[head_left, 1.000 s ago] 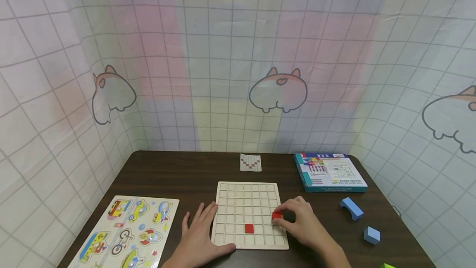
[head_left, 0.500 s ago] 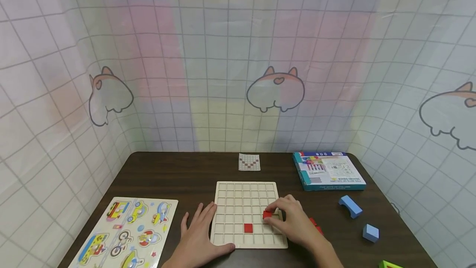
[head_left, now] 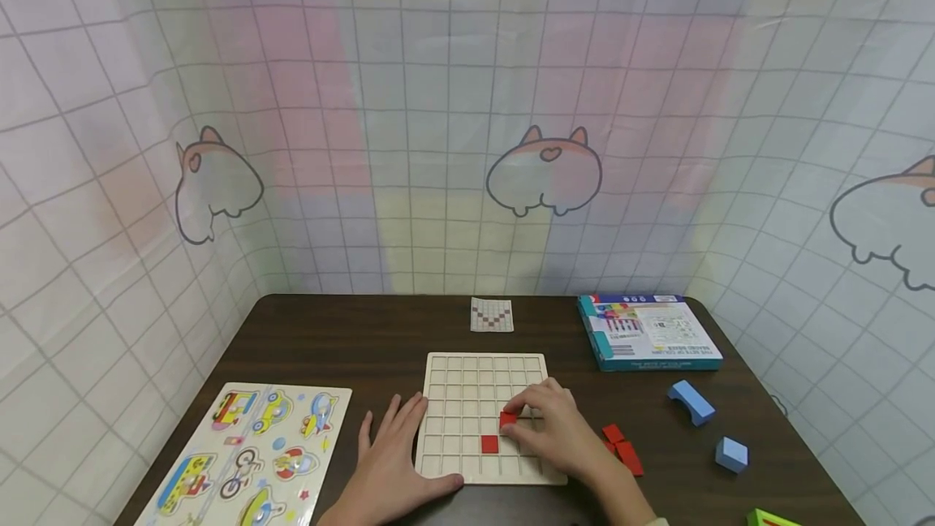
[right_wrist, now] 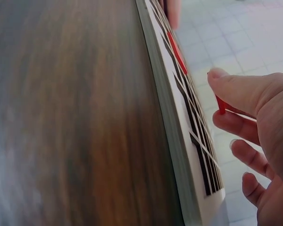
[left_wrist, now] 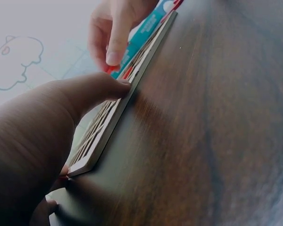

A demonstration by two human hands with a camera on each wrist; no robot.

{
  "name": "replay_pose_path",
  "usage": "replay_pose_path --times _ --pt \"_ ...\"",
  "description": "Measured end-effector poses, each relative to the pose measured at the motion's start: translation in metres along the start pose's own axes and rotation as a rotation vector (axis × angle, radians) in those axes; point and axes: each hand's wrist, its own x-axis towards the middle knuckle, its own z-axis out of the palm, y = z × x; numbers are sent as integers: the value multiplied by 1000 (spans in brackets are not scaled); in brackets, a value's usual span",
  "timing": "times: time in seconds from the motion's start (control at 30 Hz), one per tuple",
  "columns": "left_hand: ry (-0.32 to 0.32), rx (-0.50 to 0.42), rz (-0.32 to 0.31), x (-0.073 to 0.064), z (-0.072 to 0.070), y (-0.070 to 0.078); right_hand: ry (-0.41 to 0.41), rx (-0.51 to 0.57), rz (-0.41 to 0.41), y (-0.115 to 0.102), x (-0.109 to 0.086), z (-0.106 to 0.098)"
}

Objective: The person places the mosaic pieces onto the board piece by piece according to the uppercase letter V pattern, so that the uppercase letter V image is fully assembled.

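Note:
A pale wooden grid board (head_left: 456,384) lies on the dark table. One red square tile (head_left: 489,445) sits in a cell toward its near side. My right hand (head_left: 557,433) pinches another red square tile (head_left: 507,419) between thumb and fingers, over the cells just right of and beyond the placed one. In the right wrist view the pinched tile (right_wrist: 220,105) is tilted and apart from the board. Spread at the board's near-left corner, my left hand (head_left: 390,461) touches the left side with its fingertips. Its thumb (left_wrist: 96,89) presses the near edge.
Several red tiles (head_left: 623,453) lie right of the board. Farther right are a blue arch block (head_left: 691,403), a blue cube (head_left: 731,454) and a green piece (head_left: 767,519). A patterned card (head_left: 492,316) and a box (head_left: 650,335) stand behind. A picture puzzle board (head_left: 248,461) lies left.
My right hand has moved left across the board with the pinched tile, from its right edge toward the middle. This uncovers the loose red tiles. My left hand has stayed put.

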Motion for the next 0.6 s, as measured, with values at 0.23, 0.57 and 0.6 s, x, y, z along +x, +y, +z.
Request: replay_pose_path --times 0.23,0.57,0.6 --pt "4 -6 4 -1 -2 2 -10 -6 -25 -7 5 7" --pt "16 12 12 -1 -1 0 10 -32 -95 -16 13 19" --pt "18 14 13 -1 -1 0 9 -32 -97 -17 13 21"
